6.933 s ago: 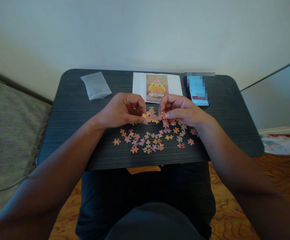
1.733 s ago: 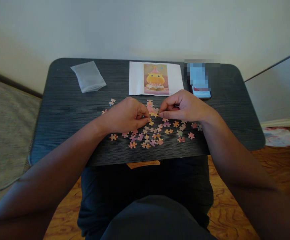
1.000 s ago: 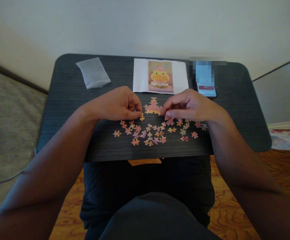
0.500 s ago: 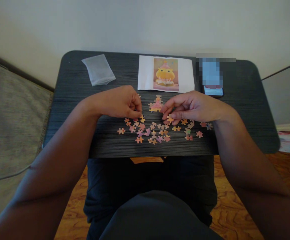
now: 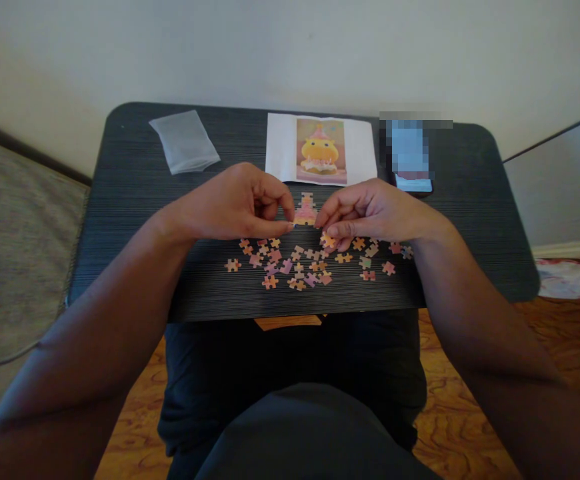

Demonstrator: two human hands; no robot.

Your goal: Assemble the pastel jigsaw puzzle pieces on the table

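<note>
A small joined cluster of puzzle pieces [image 5: 305,210] lies on the dark table [image 5: 135,200] between my hands. My left hand [image 5: 235,203] is curled, thumb and fingertips pinched together at the cluster's left edge. My right hand [image 5: 370,212] pinches a small orange puzzle piece [image 5: 327,239] just right of and below the cluster. Several loose pieces [image 5: 300,267] are scattered in front of both hands, towards me.
A reference picture of a yellow figure [image 5: 320,150] lies at the back of the table. A clear plastic bag [image 5: 184,141] sits back left. A phone [image 5: 410,163] lies back right. Carpet lies to the left, wood floor to the right.
My left hand has lifted from the loose pieces to the cluster's left edge. My right hand keeps its pinch on an orange piece beside the cluster. The view shifted slightly.
</note>
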